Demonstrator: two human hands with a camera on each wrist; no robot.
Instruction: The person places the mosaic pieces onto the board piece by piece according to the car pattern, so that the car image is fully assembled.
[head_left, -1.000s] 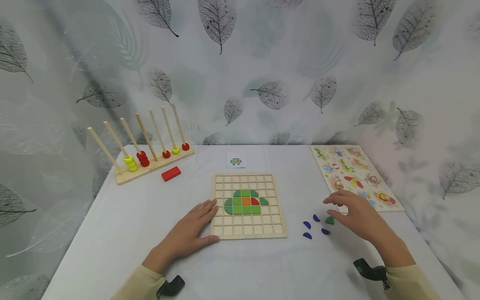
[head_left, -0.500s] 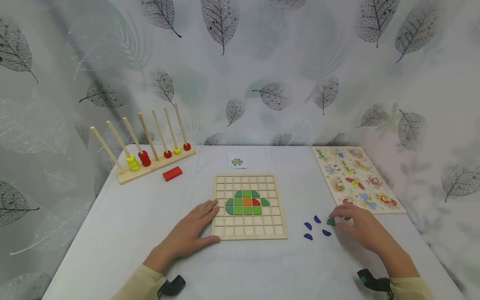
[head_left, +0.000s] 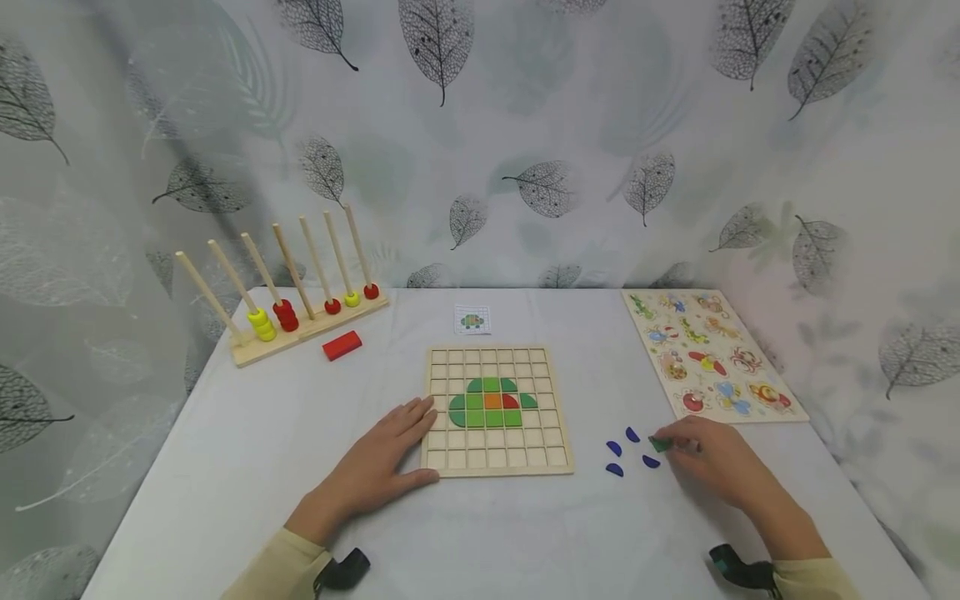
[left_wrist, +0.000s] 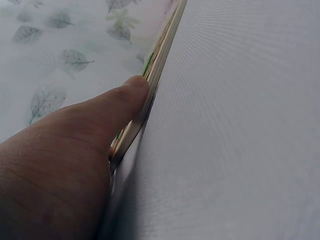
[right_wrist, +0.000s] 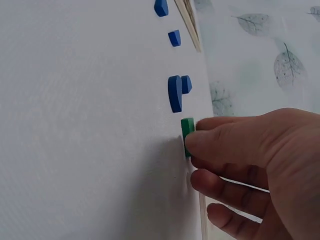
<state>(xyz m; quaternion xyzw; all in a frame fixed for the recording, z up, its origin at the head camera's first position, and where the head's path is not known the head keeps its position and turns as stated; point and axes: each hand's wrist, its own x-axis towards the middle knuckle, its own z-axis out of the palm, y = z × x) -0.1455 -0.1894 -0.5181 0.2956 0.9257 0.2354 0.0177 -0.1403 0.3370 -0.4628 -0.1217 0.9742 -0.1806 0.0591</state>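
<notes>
A wooden grid board lies mid-table, with green, orange and red tiles set in its squares. My left hand rests along the board's left side, fingers extended and thumb at the near left corner; the left wrist view has that thumb against the board's edge. At the right, my right hand pinches a green quarter-round tile between thumb and finger, near the tabletop. Close to it, several blue half-round pieces lie loose on the white cloth.
A small pattern card lies behind the board. A peg abacus with red and yellow beads stands back left, a red block before it. An animal picture board lies back right.
My right hand has come down onto the green tile and now pinches it, tilted and slightly shifted left. My left hand has stayed at the grid board.
</notes>
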